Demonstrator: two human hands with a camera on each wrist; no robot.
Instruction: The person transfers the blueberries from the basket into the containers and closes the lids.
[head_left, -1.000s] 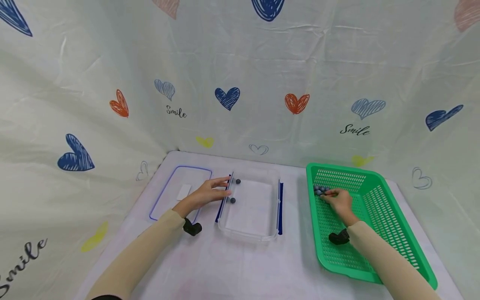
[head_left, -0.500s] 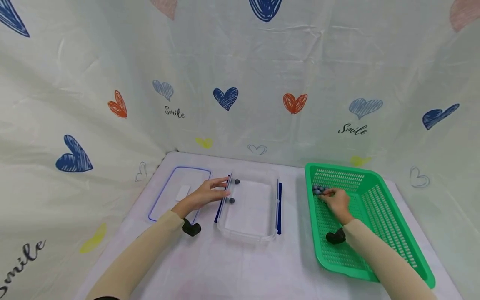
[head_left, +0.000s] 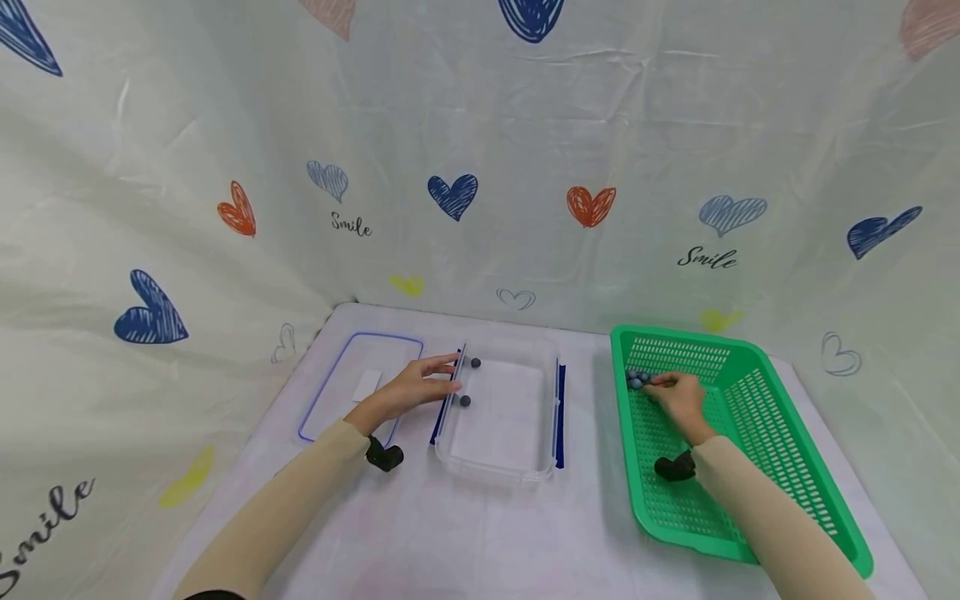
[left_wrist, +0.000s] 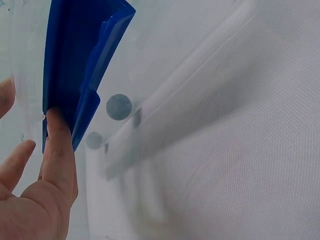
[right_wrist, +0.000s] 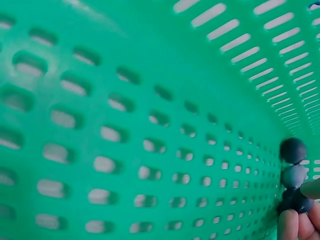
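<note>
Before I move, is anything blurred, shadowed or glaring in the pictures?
Head: even light, soft shadow left of the green basket. Left wrist: dark balls look hazy through the clear box; soft shadow on the white tablecloth. Right wrist: pale glare at upper left, leftmost slots soft, fingers cropped by the frame.

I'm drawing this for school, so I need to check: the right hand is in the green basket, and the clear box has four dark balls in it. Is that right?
Not quite: the clear box has two dark balls in it, not four. The head view shows both, near its left wall. The right hand is in the green basket, as you said.
</note>
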